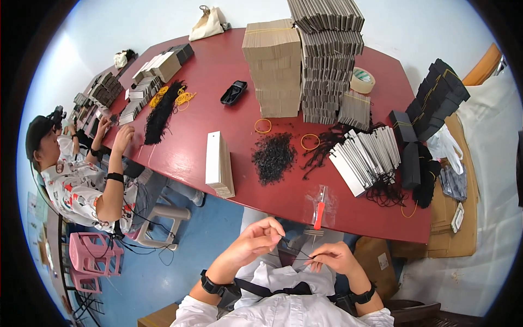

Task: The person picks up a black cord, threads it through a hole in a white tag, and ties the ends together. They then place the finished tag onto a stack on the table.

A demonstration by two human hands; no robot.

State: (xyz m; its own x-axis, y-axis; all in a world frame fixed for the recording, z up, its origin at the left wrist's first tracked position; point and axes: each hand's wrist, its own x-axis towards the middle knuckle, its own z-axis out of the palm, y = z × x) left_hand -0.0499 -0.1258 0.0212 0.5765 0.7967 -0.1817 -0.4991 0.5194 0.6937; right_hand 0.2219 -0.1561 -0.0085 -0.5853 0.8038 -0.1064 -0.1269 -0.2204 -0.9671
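Observation:
Just in front of the table's near edge, my left hand [257, 241] pinches one end of a thin black cord [297, 252]. My right hand [334, 257] is closed on the same cord a short way to the right, so the cord stretches between them above my lap. A tool with a red handle [318, 214] lies on clear plastic at the table edge, just beyond my hands. Farther in are a pile of small black pieces [274, 158] and a fanned row of white cards [366, 159] with black cords hanging from them.
Tall stacks of grey-brown card [272, 71] stand at the back of the red table [207, 76]. A white-faced stack [219, 166] is at the near left, black boxes [436, 98] at the right. A person [81, 180] works at the left, beside pink stools [95, 253].

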